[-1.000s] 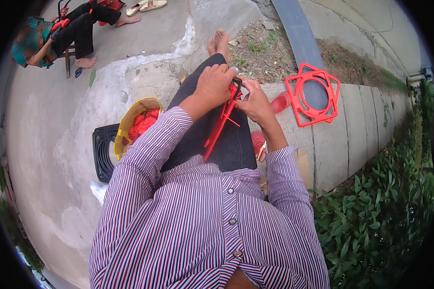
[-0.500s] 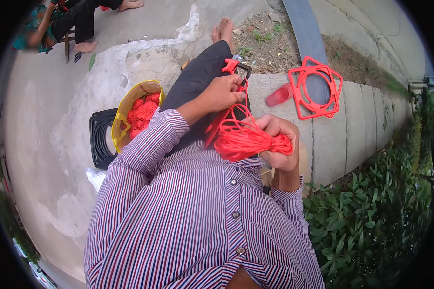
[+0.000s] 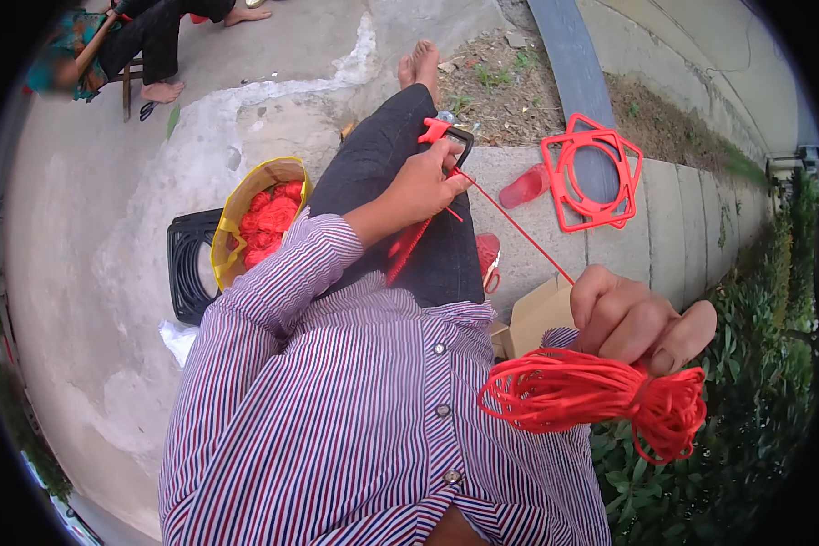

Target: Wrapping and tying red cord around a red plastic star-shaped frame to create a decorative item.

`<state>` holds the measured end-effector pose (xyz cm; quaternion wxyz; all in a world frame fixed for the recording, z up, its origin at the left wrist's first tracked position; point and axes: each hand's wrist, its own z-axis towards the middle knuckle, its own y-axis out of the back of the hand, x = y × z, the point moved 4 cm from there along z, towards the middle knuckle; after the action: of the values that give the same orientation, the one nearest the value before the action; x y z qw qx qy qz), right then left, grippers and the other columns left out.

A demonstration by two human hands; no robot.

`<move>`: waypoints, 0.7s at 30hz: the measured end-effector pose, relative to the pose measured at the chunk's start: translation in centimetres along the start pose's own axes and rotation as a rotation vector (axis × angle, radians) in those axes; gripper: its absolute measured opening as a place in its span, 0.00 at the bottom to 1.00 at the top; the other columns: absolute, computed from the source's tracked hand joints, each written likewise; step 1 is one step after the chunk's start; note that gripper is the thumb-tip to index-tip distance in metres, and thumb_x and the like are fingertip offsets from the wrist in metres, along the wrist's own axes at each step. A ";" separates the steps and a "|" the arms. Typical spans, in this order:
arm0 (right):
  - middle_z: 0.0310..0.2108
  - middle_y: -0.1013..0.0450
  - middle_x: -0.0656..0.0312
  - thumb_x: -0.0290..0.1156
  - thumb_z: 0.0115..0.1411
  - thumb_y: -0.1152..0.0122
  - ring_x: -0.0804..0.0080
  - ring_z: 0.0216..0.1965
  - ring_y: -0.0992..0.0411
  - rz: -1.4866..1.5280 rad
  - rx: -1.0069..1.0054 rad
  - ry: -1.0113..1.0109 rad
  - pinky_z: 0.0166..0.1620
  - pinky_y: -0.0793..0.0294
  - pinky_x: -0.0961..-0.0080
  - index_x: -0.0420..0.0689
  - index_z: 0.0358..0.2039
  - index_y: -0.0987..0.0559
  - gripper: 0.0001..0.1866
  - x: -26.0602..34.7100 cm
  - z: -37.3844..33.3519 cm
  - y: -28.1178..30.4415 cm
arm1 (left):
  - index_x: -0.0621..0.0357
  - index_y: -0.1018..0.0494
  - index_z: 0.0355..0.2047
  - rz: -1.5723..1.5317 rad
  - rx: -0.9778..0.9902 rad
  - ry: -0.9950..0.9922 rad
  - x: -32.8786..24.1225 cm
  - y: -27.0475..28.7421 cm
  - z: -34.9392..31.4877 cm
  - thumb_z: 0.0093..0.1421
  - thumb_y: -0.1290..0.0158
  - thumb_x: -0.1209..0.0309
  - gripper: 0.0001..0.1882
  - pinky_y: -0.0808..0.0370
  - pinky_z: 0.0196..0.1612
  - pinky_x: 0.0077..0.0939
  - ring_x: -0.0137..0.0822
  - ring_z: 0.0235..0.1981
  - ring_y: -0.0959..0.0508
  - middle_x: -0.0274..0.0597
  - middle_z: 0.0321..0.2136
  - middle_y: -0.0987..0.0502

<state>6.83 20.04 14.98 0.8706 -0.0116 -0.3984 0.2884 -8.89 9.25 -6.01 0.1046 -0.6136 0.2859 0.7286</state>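
Observation:
My left hand point(image 3: 420, 185) is closed over my thigh, its fingers pinching a black plastic frame point(image 3: 465, 144) and red cord where it meets the frame. A red piece point(image 3: 435, 130) sits at the frame's far end, and a red corded strip point(image 3: 408, 250) hangs below the hand. Out to the right, my right hand point(image 3: 642, 314) is closed on a hank of red cord point(image 3: 564, 391), tied round near one end. One taut strand of cord point(image 3: 521, 232) runs between the two hands.
Left of my leg stands a yellow bag point(image 3: 223, 238) of red cord hanks, beside black frames point(image 3: 189, 268). To the right are red plastic frames point(image 3: 591, 173), a red container point(image 3: 524, 186), scissors point(image 3: 492, 273) and a cardboard box point(image 3: 539, 320). A person point(image 3: 150, 41) sits at upper left.
My right hand has moved right and toward me with the hank, drawing the loose loops into one straight strand. The left hand stays in nearly the same place.

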 end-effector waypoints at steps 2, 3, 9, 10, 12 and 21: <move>0.24 0.27 0.61 0.24 0.49 0.34 0.70 0.26 0.31 -0.364 -0.285 -0.002 0.32 0.32 0.66 0.43 0.28 0.26 0.09 -1.5 -1.6 2.1 | 0.64 0.28 0.38 -0.071 -0.107 -0.061 -0.7 1.0 1.3 0.60 0.48 0.68 0.11 0.31 0.29 0.19 0.23 0.26 0.27 0.38 0.26 0.25; 0.26 0.27 0.61 0.25 0.45 0.33 0.70 0.29 0.29 -0.798 -0.338 -0.204 0.35 0.31 0.67 0.41 0.32 0.24 0.13 -2.6 -1.5 3.1 | 0.63 0.28 0.40 -0.128 -0.222 -0.118 -1.1 2.1 1.7 0.63 0.50 0.67 0.11 0.33 0.27 0.14 0.20 0.23 0.30 0.34 0.27 0.27; 0.33 0.24 0.54 0.24 0.45 0.39 0.57 0.34 0.26 -1.712 0.017 -0.722 0.38 0.29 0.67 0.44 0.35 0.22 0.14 -14.2 -4.3 12.1 | 0.55 0.29 0.29 -0.353 0.031 0.415 0.1 2.9 4.0 0.66 0.55 0.61 0.13 0.43 0.17 0.15 0.19 0.14 0.38 0.30 0.15 0.31; 0.32 0.24 0.56 0.25 0.45 0.38 0.58 0.32 0.25 -1.623 -0.088 -0.725 0.38 0.28 0.67 0.43 0.38 0.22 0.16 -15.7 -4.5 12.6 | 0.55 0.29 0.27 -0.308 0.084 0.549 0.9 2.6 3.8 0.65 0.54 0.60 0.14 0.44 0.16 0.16 0.20 0.13 0.38 0.30 0.13 0.32; 0.30 0.24 0.57 0.26 0.46 0.37 0.59 0.31 0.24 -1.527 -0.197 -0.724 0.37 0.26 0.68 0.43 0.40 0.23 0.18 -17.3 -4.9 12.8 | 0.56 0.28 0.25 -0.226 0.138 0.554 1.7 2.2 3.7 0.65 0.53 0.59 0.16 0.43 0.16 0.17 0.21 0.13 0.38 0.31 0.13 0.32; 0.50 0.32 0.55 0.30 0.48 0.33 0.64 0.52 0.32 -1.182 -0.455 -0.363 0.54 0.34 0.69 0.41 0.44 0.24 0.21 -15.2 -3.7 9.7 | 0.58 0.25 0.28 -0.634 0.102 0.386 -3.9 2.5 1.9 0.64 0.53 0.61 0.15 0.46 0.15 0.16 0.19 0.13 0.39 0.27 0.16 0.31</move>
<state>-3.22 21.12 -0.46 0.7772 0.0741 -0.5292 -0.3323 -10.87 9.05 -1.37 0.2996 -0.7917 0.1324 0.5157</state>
